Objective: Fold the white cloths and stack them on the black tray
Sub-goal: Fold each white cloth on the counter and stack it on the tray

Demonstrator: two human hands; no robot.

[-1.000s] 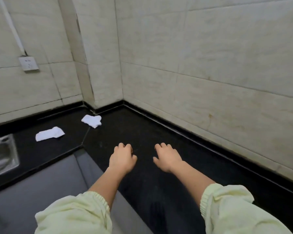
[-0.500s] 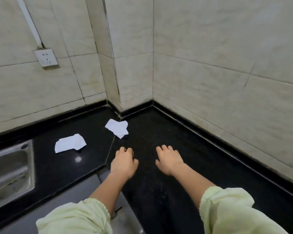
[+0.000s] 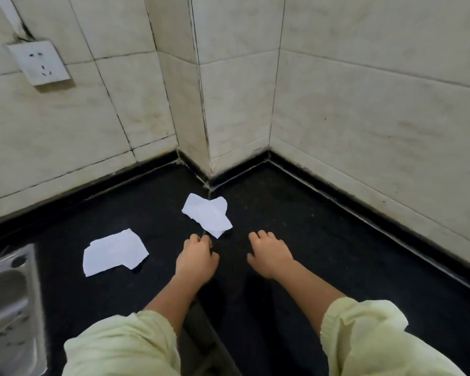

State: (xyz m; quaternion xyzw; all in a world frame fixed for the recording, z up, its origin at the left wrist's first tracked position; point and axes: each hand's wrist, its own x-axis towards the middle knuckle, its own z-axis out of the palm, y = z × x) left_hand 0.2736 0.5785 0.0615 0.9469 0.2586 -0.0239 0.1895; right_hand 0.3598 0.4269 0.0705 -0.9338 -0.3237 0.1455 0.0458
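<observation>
Two crumpled white cloths lie on the black countertop (image 3: 323, 240). One white cloth (image 3: 208, 214) sits near the wall corner, just beyond my fingertips. The other white cloth (image 3: 114, 252) lies to the left, near the sink. My left hand (image 3: 196, 259) hovers palm down just short of the corner cloth, fingers curled, holding nothing. My right hand (image 3: 269, 253) is beside it, palm down, fingers slightly spread, holding nothing. No black tray is in view.
A steel sink (image 3: 8, 308) is set into the counter at the left edge. Tiled walls (image 3: 364, 118) close the counter at the back and right, with a jutting corner column (image 3: 201, 104). A wall socket (image 3: 38, 62) sits upper left.
The view has swung left and closer, so both cloths now sit nearer the middle. Both hands have reached forward toward the corner cloth, still holding nothing.
</observation>
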